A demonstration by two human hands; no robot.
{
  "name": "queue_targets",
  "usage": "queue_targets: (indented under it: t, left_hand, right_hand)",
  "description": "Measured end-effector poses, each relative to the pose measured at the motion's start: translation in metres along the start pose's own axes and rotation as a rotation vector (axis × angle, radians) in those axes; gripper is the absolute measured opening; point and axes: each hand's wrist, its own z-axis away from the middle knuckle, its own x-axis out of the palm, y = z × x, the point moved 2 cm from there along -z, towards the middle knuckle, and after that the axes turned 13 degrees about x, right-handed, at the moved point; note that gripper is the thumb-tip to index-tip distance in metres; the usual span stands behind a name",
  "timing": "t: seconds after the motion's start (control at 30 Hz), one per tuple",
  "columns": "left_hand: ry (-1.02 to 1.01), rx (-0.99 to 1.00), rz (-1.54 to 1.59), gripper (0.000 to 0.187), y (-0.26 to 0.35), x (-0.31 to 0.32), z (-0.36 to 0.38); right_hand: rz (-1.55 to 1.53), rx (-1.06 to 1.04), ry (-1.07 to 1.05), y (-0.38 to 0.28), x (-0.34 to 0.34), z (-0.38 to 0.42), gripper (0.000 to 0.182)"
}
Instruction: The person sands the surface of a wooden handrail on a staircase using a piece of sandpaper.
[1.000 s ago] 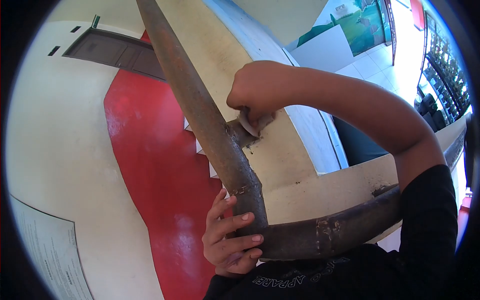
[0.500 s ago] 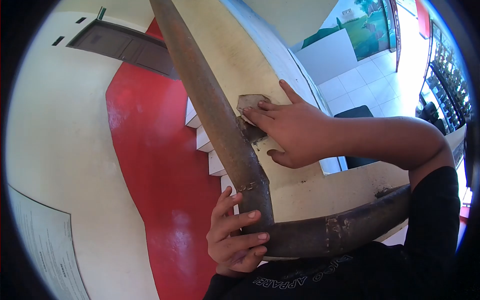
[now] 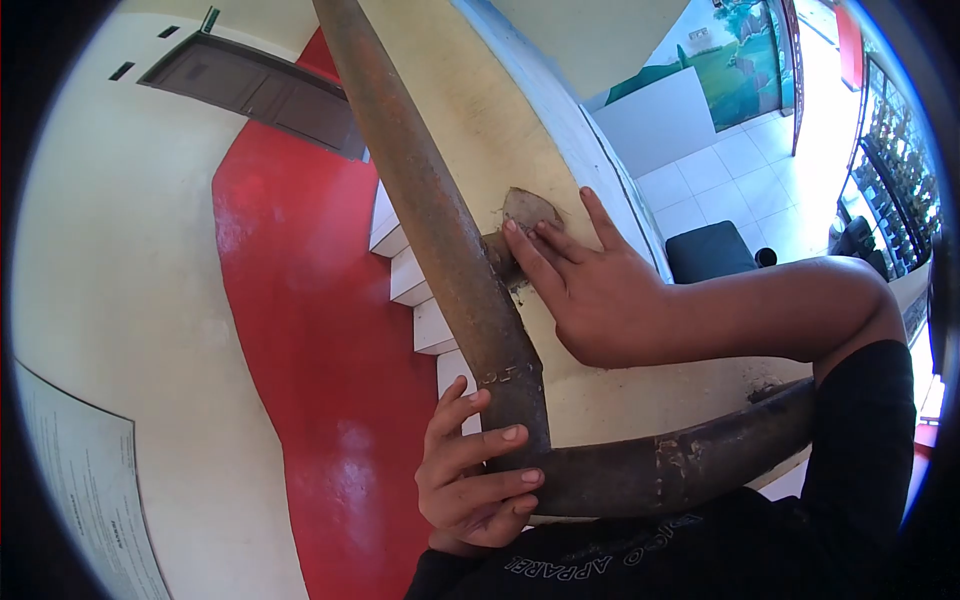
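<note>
Pipe (image 3: 425, 200) slants from upper left to a lower bend; left hand (image 3: 475, 480), fingers parted, touches it; right hand (image 3: 610, 305), fingers spread, touches a sheet (image 3: 530, 208).

Right hand (image 3: 612, 295) open, back up, fingertips on small worn sandpaper piece (image 3: 531, 209), beside short pipe stub (image 3: 503, 258) joining brown metal handrail (image 3: 425, 200) to cream wall (image 3: 590, 400). Left hand (image 3: 478, 480) fingers spread, resting on handrail near corner where it meets curved lower pipe (image 3: 610, 480). Worn weld marks at joints. Beyond handrail: white steps (image 3: 408, 276), red-painted wall section (image 3: 320, 300), brown door (image 3: 255, 90). Upper right: green landscape mural (image 3: 735, 75), white floor tiles (image 3: 735, 185), dark seat (image 3: 710, 252). Black shirt with lettering (image 3: 640, 550) along bottom.
</note>
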Motion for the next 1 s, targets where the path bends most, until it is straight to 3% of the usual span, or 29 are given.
queue_targets:
  t: [0.1, 0.23, 0.5, 0.63, 0.73, 0.83, 0.93, 1.0]
  left_hand:
    - [0.008, -0.006, 0.0, 0.021, 0.001, 0.002, 0.001]
    - [-0.007, -0.009, -0.004, 0.021, 0.001, 0.002, 0.0]
    - [0.006, -0.002, 0.011, 0.021, 0.0, 0.001, 0.001]
    - [0.003, -0.006, 0.009, 0.021, 0.0, 0.001, -0.001]
    - [0.004, -0.012, -0.005, 0.021, 0.002, 0.002, -0.001]
    - [-0.011, 0.001, 0.002, 0.021, 0.001, 0.002, -0.002]
    - [0.005, 0.005, 0.007, 0.02, 0.0, 0.004, -0.003]
    - [0.007, 0.005, 0.015, 0.02, 0.001, 0.004, -0.002]
  right_hand:
    - [-0.039, 0.027, -0.159, 0.001, -0.015, -0.003, 0.083]
    - [-0.007, -0.041, -0.049, 0.002, 0.004, 0.004, 0.078]
    - [-0.057, -0.016, -0.052, 0.007, 0.003, -0.003, 0.091]
    - [0.034, -0.044, -0.159, -0.006, 0.001, 0.012, 0.085]
    - [-0.089, -0.038, -0.072, 0.005, 0.003, -0.002, 0.086]
    - [-0.048, -0.022, -0.155, -0.006, 0.003, 0.012, 0.093]
    - [-0.1, -0.021, -0.043, 0.004, 0.002, 0.0, 0.091]
    - [-0.078, -0.024, -0.086, -0.004, 0.003, 0.012, 0.09]
